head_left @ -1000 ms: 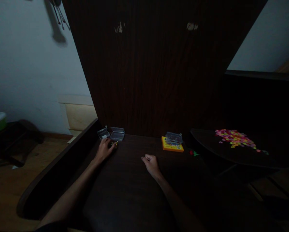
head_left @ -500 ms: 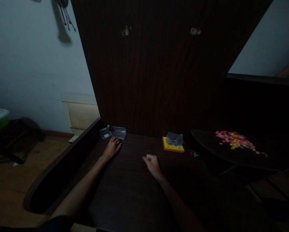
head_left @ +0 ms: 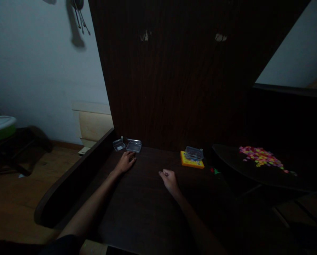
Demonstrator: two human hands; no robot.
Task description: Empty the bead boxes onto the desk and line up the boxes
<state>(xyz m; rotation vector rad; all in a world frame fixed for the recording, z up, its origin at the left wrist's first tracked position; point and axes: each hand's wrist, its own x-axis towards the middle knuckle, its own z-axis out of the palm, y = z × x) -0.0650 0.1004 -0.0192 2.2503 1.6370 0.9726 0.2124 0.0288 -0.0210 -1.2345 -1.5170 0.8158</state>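
Note:
My left hand [head_left: 126, 162] rests on the dark tabletop at the back left, its thumb and fingers curled round a small dark and yellowish object [head_left: 132, 157], mostly hidden and too small to name. Just beyond the fingertips lies a clear plastic box [head_left: 133, 147] with its lid raised. Left of that is a smaller clear box [head_left: 119, 145], also with its lid up. Near the middle of the table, my right hand [head_left: 170, 180] is closed in a fist, thumb side up. Whatever it may hold is hidden.
A clear box [head_left: 194, 153] sits on a yellow-orange box [head_left: 191, 163] at the back right. Beside them lies a small red and green item [head_left: 214, 171]. Colourful small pieces [head_left: 261, 156] are heaped on a curved side shelf [head_left: 243, 173]. A raised edge [head_left: 73, 180] bounds the left.
The whole view has shifted, so things appear slightly farther right. Less of the small object under my left fingers shows. My right hand keeps its fist in much the same place.

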